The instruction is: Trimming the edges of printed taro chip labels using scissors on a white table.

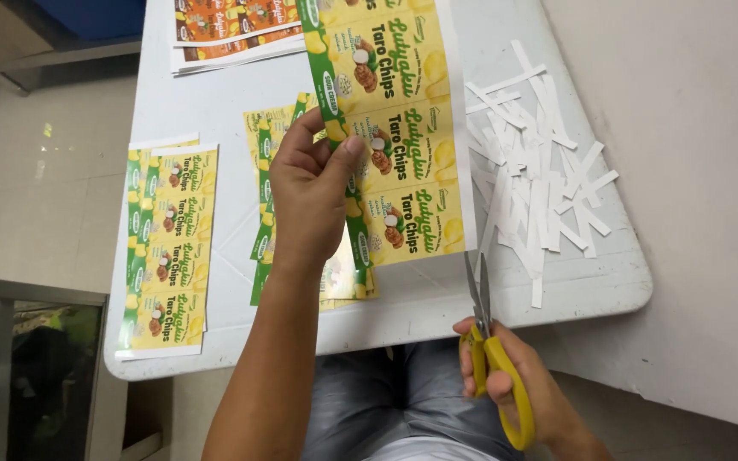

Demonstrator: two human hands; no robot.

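Bare table (215, 94) far left and along near edge gives passage. Right side blocked by white paper strips (531, 171); label sheets (168, 248) cover left.

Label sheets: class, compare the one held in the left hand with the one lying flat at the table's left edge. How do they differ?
The held sheet is lifted off the table, gripped by the left hand; the flat sheet lies untouched. The held sheet looks larger, being nearer the camera. Both carry yellow-and-green printed labels.

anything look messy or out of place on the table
Only the white paper strips: they lie in a loose, criss-crossed heap on the table's right side, some near its edge. The label sheets lie in fairly neat stacks. Nothing looks torn or spilled.
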